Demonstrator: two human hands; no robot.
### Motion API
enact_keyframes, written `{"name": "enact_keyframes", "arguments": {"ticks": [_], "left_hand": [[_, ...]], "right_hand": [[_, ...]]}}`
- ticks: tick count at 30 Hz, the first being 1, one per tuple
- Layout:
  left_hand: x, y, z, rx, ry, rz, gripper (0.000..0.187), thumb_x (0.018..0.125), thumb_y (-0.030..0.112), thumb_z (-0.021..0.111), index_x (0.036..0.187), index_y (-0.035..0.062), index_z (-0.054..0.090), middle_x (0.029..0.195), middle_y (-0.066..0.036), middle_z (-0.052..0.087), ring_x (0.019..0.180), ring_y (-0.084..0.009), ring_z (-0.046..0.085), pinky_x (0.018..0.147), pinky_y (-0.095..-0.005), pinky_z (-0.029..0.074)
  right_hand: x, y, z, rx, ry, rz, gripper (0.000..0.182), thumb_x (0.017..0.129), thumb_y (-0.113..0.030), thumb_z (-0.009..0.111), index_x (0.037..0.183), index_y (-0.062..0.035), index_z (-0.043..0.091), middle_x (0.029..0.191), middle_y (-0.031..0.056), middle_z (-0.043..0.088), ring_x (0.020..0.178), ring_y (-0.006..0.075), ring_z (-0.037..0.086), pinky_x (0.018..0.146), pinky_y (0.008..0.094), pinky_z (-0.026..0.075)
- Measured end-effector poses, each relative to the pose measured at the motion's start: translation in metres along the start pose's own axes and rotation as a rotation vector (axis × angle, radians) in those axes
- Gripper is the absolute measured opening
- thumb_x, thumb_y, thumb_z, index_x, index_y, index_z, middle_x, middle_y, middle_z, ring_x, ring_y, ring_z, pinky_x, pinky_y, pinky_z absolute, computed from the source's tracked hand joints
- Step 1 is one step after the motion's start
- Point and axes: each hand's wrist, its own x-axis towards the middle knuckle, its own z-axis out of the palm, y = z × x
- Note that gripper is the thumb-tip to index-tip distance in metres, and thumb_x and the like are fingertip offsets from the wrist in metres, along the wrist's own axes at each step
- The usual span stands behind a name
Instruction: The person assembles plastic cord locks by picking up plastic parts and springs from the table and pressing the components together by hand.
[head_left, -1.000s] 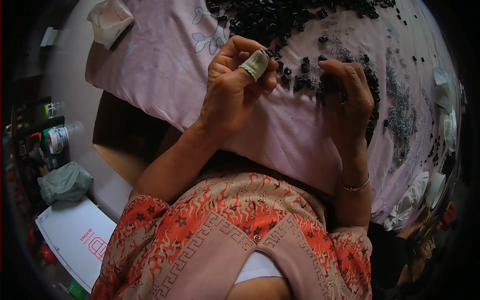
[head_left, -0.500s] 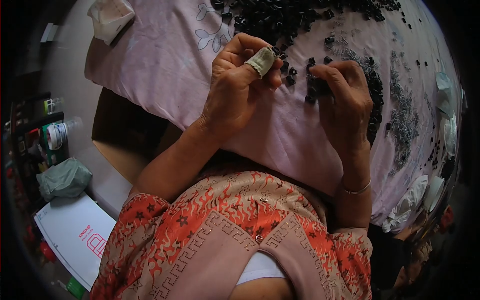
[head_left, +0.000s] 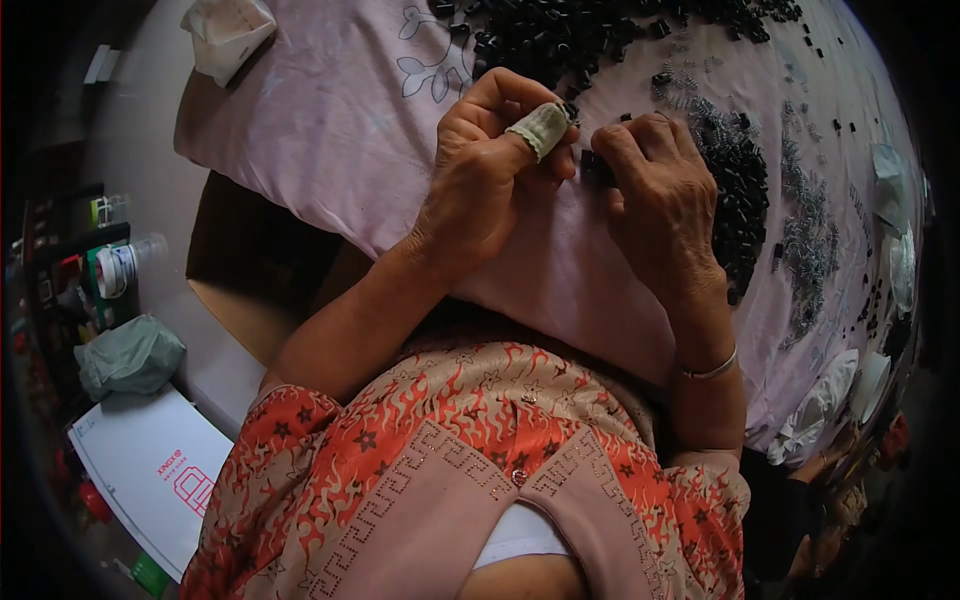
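Over pink cloth (head_left: 330,150), the left hand (head_left: 480,175), its thumb in a pale cover (head_left: 541,130), pinches a small black piece (head_left: 571,111); just rightward, dark parts (head_left: 597,168) sit by the right hand (head_left: 660,190), fingers curled, grip impossible to tell, beside heaped black pieces (head_left: 742,190), then grey springs (head_left: 805,255).

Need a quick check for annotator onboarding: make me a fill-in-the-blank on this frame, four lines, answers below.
1. The left hand has a pale cover on its ____.
2. The bangle is on the ____ wrist.
3. The small parts heaped on the cloth near the top of the picture are ____ in colour.
4. The print on the white panel at lower left is ____ in colour.

Missing words: thumb; right; black; red.
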Motion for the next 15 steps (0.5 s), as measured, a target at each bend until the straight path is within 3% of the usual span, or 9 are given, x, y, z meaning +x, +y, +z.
{"name": "enact_keyframes", "arguments": {"ticks": [7, 15], "left_hand": [[0.002, -0.001, 0.002, 0.01, 0.036, 0.005, 0.005, 0.088, 0.004, 0.055, 0.093, 0.0067, 0.054, 0.081, -0.007, 0.062, 0.064, -0.0111, 0.059, 0.057, -0.0228, 0.047], [0.003, 0.0, 0.001, -0.041, 0.043, 0.024, 0.005, 0.089, 0.004, 0.054, 0.094, 0.0061, 0.053, 0.081, -0.008, 0.062, 0.064, -0.0122, 0.06, 0.061, -0.0247, 0.051]], "right_hand": [[-0.01, 0.013, -0.011, 0.365, 0.138, 0.171, 0.025, 0.064, 0.003, 0.059, 0.086, -0.0071, 0.055, 0.083, 0.011, 0.058, 0.071, 0.0274, 0.059, 0.062, 0.0364, 0.049], [-0.002, 0.01, 0.007, 0.128, 0.185, 0.017, 0.036, 0.066, 0.001, 0.062, 0.099, -0.0113, 0.062, 0.089, 0.007, 0.059, 0.079, 0.026, 0.058, 0.066, 0.0353, 0.049]]}}
